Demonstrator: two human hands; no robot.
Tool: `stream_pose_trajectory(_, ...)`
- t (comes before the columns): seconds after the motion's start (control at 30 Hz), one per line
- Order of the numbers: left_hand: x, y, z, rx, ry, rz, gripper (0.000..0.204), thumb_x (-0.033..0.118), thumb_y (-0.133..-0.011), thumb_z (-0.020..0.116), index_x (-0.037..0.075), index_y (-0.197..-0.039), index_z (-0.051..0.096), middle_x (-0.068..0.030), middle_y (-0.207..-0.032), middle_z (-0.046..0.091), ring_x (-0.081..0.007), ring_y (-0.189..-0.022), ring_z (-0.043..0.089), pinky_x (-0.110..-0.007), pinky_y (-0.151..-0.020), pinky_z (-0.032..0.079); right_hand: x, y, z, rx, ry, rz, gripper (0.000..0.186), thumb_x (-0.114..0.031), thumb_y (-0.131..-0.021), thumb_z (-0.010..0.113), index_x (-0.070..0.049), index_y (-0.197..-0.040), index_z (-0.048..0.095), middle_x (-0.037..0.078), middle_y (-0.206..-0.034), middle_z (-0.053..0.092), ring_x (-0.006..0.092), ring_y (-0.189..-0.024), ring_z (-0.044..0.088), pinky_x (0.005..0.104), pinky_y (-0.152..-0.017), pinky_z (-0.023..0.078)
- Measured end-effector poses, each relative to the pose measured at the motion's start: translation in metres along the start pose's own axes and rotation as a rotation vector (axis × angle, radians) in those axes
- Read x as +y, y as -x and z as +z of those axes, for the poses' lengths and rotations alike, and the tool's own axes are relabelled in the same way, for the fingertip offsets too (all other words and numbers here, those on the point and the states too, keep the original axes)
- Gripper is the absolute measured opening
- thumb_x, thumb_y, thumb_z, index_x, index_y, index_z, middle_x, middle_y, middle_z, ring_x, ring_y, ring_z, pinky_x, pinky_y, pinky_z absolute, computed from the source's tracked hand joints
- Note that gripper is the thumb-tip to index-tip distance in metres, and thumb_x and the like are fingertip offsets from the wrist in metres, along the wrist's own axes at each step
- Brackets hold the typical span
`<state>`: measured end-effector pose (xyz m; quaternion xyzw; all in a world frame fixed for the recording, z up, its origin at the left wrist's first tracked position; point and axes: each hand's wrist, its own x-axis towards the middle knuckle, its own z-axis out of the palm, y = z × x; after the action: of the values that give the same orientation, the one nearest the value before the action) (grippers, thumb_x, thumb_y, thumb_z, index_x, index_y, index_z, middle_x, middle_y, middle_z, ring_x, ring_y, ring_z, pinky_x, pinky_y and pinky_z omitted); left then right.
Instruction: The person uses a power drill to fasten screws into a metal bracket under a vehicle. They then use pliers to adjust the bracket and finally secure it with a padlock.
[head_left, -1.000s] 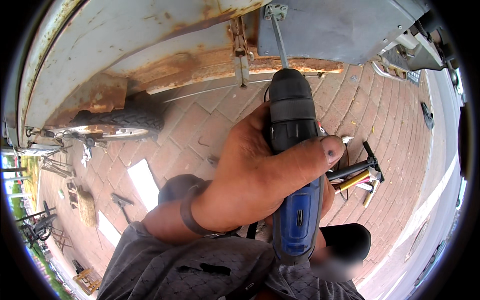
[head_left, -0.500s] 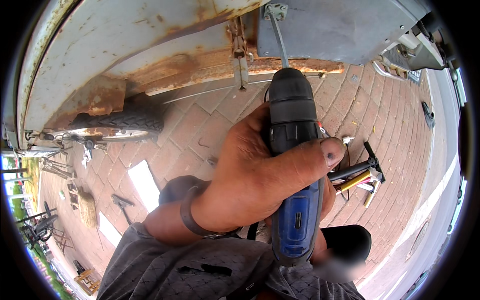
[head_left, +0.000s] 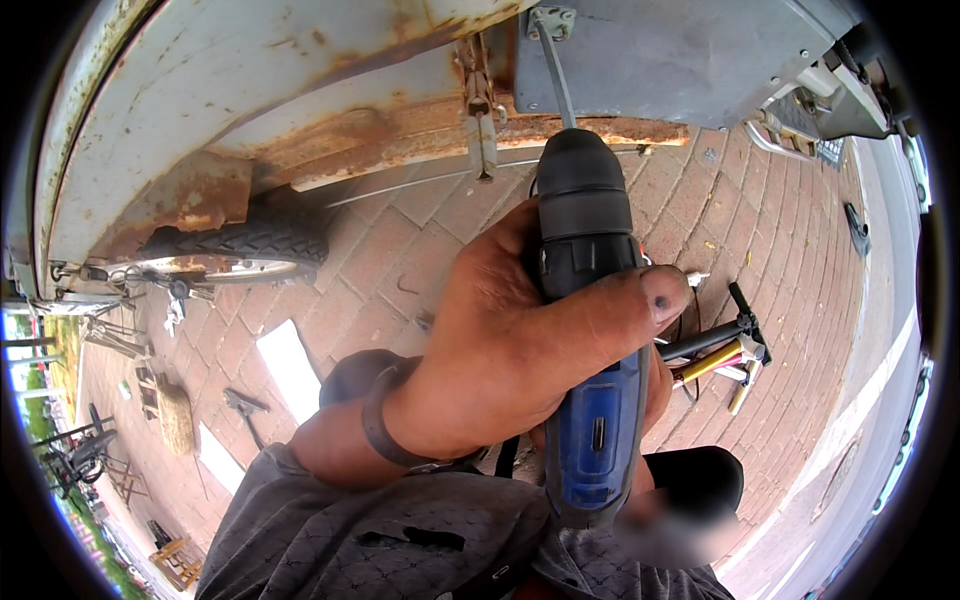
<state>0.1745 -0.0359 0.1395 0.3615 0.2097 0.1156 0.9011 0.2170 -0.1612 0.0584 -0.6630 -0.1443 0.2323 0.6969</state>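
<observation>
A blue and black cordless drill (head_left: 590, 430) points away from me, held in both hands. My left hand (head_left: 510, 335) wraps its body from the left side, thumb laid across the top, fingers hidden underneath. Only a little of my right hand (head_left: 657, 395) shows at the drill's right side; it is closed around the lower part, mostly hidden by the drill. From the black chuck a long metal bit (head_left: 556, 72) reaches up to a small riveted metal bracket (head_left: 553, 23) on a grey panel (head_left: 640, 60). The bit's tip meets the bracket.
A rusty, pale vehicle body (head_left: 250, 90) overhangs the brick paving, with a tyre (head_left: 240, 243) under it at left. A floor pump (head_left: 725, 335) lies to the right. Pliers (head_left: 244, 405), white sheets (head_left: 290, 370) and a brush-like block (head_left: 174, 418) lie at left.
The drill and both hands have shifted very slightly forward, toward the bracket. My grip looks the same, and the things on the ground have not moved.
</observation>
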Motion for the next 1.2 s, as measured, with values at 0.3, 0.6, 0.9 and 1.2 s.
stream_pose_trajectory(0.3, 0.0004, -0.0011, 0.0015, 0.011, 0.000, 0.003, 0.063, 0.020, -0.082, 0.071, -0.004, -0.136, 0.047, -0.0125, -0.100, 0.067, -0.0213, -0.090, 0.066, -0.036, -0.082, 0.053, -0.0030, 0.0009, -0.0016, -0.032, -0.044, 0.086, 0.031, -0.019, -0.102, 0.048, 0.002, -0.125, 0.051, 0.010, -0.107, 0.062, 0.0173, -0.092, 0.064, 0.0279, -0.078, 0.053)
stream_pose_trajectory(0.6, 0.0023, -0.0031, 0.0024, 0.039, -0.044, 0.015, 0.061, 0.020, -0.083, 0.072, -0.004, -0.134, 0.049, -0.0121, -0.098, 0.067, -0.0205, -0.089, 0.066, -0.035, -0.081, 0.053, -0.0030, -0.0001, -0.0003, -0.012, -0.057, 0.106, 0.030, -0.024, -0.102, 0.047, 0.000, -0.119, 0.053, 0.009, -0.101, 0.063, 0.0166, -0.086, 0.064, 0.0277, -0.074, 0.053)
stream_pose_trajectory(0.9, 0.0008, -0.0072, -0.0012, 0.001, -0.037, 0.013, 0.059, 0.021, -0.084, 0.071, -0.002, -0.133, 0.049, -0.0136, -0.096, 0.068, -0.0212, -0.089, 0.066, -0.035, -0.081, 0.053, -0.0005, -0.0032, 0.0017, 0.000, -0.070, 0.112, 0.031, -0.029, -0.102, 0.046, -0.002, -0.114, 0.056, 0.007, -0.095, 0.064, 0.0159, -0.080, 0.065, 0.0274, -0.069, 0.053)
stream_pose_trajectory(1.2, -0.0005, -0.0077, -0.0028, -0.022, -0.042, 0.047, 0.056, 0.024, -0.085, 0.072, -0.003, -0.130, 0.050, -0.0138, -0.096, 0.068, -0.0204, -0.091, 0.066, -0.034, -0.082, 0.052, -0.0005, -0.0056, 0.0027, 0.014, -0.060, 0.097, 0.033, -0.034, -0.103, 0.045, -0.005, -0.109, 0.058, 0.006, -0.088, 0.065, 0.0153, -0.074, 0.065, 0.0272, -0.065, 0.054)
